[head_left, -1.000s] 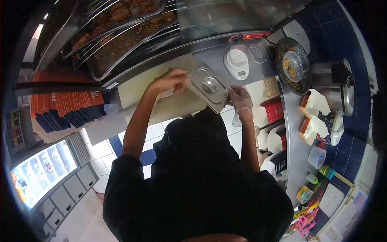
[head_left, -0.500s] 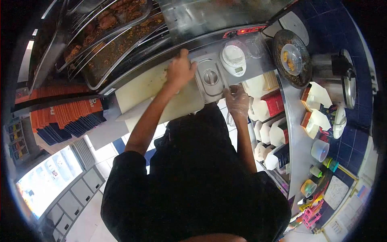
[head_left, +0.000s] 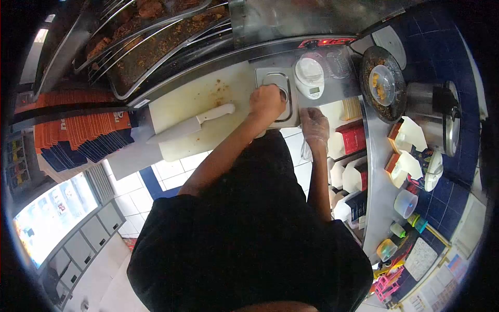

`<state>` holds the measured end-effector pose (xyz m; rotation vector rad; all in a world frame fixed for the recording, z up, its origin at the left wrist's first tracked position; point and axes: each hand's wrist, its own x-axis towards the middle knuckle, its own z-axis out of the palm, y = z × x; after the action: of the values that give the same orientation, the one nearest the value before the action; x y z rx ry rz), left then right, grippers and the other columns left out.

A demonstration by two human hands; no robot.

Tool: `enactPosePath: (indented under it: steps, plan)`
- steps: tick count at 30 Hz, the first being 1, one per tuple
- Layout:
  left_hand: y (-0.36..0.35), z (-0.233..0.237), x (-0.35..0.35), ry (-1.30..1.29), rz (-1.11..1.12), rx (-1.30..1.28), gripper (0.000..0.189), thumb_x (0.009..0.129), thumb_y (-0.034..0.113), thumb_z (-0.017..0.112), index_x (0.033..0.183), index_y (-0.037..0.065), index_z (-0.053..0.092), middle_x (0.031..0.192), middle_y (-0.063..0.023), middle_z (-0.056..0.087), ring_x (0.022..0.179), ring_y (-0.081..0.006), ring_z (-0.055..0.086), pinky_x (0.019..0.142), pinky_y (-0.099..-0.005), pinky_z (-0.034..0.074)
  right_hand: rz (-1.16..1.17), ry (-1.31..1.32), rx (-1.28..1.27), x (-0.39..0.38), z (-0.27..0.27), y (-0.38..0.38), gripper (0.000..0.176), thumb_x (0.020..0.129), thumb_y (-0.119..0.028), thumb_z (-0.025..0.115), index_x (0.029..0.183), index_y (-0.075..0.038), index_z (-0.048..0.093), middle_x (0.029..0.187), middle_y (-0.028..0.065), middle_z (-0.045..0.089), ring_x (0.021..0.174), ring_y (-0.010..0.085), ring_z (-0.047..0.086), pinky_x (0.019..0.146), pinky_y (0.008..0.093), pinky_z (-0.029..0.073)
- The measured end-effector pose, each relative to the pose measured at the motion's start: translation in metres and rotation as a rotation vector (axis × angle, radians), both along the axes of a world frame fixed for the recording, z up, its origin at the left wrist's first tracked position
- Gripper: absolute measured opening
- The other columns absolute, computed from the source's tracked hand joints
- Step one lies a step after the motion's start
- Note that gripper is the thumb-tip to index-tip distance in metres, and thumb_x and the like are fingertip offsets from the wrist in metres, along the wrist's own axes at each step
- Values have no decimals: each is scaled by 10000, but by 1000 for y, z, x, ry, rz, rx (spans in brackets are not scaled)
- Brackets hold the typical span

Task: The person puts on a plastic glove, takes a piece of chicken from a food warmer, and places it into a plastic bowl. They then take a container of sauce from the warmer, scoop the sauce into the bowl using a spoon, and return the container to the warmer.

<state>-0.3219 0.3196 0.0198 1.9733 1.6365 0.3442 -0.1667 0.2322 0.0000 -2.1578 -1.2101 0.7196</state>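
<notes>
L hand [head_left: 266, 101] on steel lid [head_left: 279, 79]

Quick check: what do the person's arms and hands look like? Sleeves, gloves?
Short black sleeves, with bare forearms below them. The left hand is ungloved. The right hand wears a thin, clear, crinkled plastic glove. No watch or rings are visible.

white-handled knife [head_left: 190, 125], crumb-speckled cream cutting board [head_left: 197, 101]

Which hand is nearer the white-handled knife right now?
Left. The left hand holds the steel lid beside the knife handle; the gloved right hand is farther, beyond that lid.
</notes>
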Motion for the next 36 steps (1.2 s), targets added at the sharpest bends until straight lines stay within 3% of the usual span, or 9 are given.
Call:
enactPosePath:
  steps: [4, 6, 11, 15, 20, 26, 28, 31, 36]
  plan:
    - [-2, 18, -37, -226, 1, -59, 219, 774, 178, 671, 872, -18, 679, 796, -230, 669, 786, -316, 697, 723, -403, 550, 8, -122, 85, 1, 17, -1, 222, 906, -217, 617, 949, -11, 688, 863, 174, 706, 803, 326, 692, 750, 415, 528]
    - [-1, 4, -78, -404, -61, -46, 189, 771, 93, 686, 935, 0, 692, 815, -152, 691, 752, -222, 685, 707, -340, 550, 27, -217, 130, -1, 25, 0, 202, 909, -207, 614, 932, -20, 688, 874, 173, 701, 793, 321, 684, 751, 421, 528]
    - [-8, -52, -161, -872, 195, -433, 170, 897, 154, 644, 1017, 46, 697, 881, -43, 694, 688, -141, 633, 635, -307, 549, 271, -359, 339, -9, 38, 15, 153, 868, -205, 651, 917, -64, 681, 915, 165, 676, 822, 324, 662, 743, 422, 529]
    - [-14, -67, -180, -1126, 393, -599, 172, 959, 105, 554, 1048, 35, 683, 936, -87, 697, 779, -140, 661, 704, -310, 571, 536, -516, 221, -33, 60, 38, 179, 848, -238, 661, 925, -76, 664, 938, 164, 664, 863, 331, 652, 742, 434, 532]
    - [-19, -85, -193, -1052, 546, -598, 300, 999, 252, 484, 1098, 15, 639, 877, -90, 678, 653, -163, 642, 576, -318, 533, 626, -580, -331, -67, 43, 56, 276, 867, -273, 608, 965, -16, 631, 951, 188, 697, 895, 338, 696, 771, 427, 549]
    - [-37, -69, -206, -792, 595, -468, 322, 1000, 263, 462, 1037, -8, 632, 820, -105, 665, 601, -174, 643, 554, -320, 516, 613, -639, -328, -80, 24, 63, 450, 862, -175, 586, 1219, 85, 499, 1000, 239, 686, 930, 336, 698, 779, 422, 559]
    - [-42, -67, -202, -766, 580, -377, 276, 971, 230, 516, 1021, -15, 632, 789, -117, 671, 605, -204, 660, 562, -341, 518, 654, -688, -344, -81, 28, 64, 443, 847, -159, 584, 1212, 82, 515, 986, 217, 690, 909, 331, 700, 765, 424, 560]
    - [-50, -71, -196, -253, 453, 110, 233, 898, 180, 613, 1003, -28, 627, 751, -147, 675, 632, -266, 681, 574, -384, 521, 798, -867, -247, -74, 40, 64, 305, 845, -153, 579, 1083, 38, 587, 924, 171, 705, 873, 290, 704, 716, 379, 561]
    - [-70, -42, -151, -376, 283, 182, 177, 931, 147, 565, 980, -11, 627, 813, -192, 691, 635, -241, 695, 590, -333, 541, 1103, -1017, -114, -47, 55, 73, 175, 825, -134, 598, 965, -44, 651, 835, 139, 681, 834, 291, 689, 699, 408, 551]
